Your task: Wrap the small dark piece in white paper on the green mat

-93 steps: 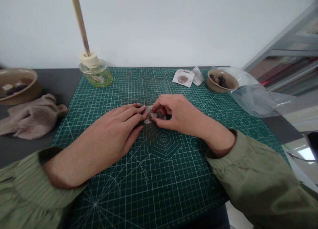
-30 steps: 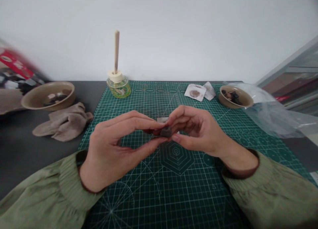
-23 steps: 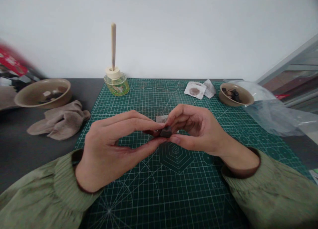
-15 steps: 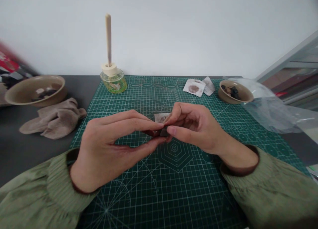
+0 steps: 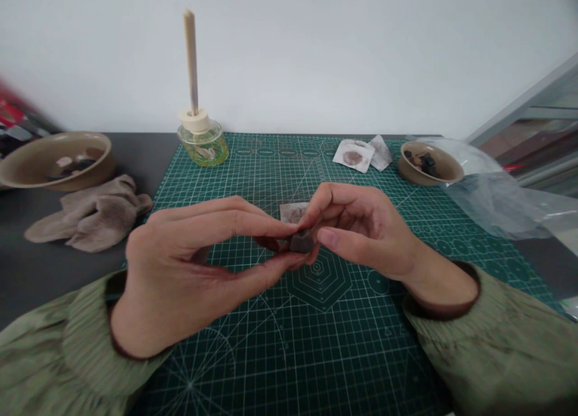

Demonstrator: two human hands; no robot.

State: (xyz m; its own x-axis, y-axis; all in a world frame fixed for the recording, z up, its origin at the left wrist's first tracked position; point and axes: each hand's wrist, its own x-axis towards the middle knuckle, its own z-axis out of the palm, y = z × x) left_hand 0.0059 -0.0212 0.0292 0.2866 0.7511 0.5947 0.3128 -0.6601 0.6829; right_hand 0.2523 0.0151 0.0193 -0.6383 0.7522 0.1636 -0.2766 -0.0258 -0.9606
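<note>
Between the fingertips of my left hand is a small dark grey-brown lump, smooth-looking and about fingertip size; I cannot tell what it is made of. The left thumb presses from below and the fingers from above. My right hand is at the lump's right side, its index fingertip touching the top edge and another fingertip close underneath. The right thumb stands slightly off the lump. Just behind the fingers lies a small stained white packet, partly hidden by the right hand.
A green cutting mat covers the table. At the left are a tan bowl with dark pieces and a crumpled brown cloth. A reed diffuser stands behind. At the right are stained packets, a smaller bowl and a clear plastic bag.
My right thumb has moved right, off the lump, so more of the lump shows. My left hand has shifted slightly left while still pinching it. The view has tilted a little.
</note>
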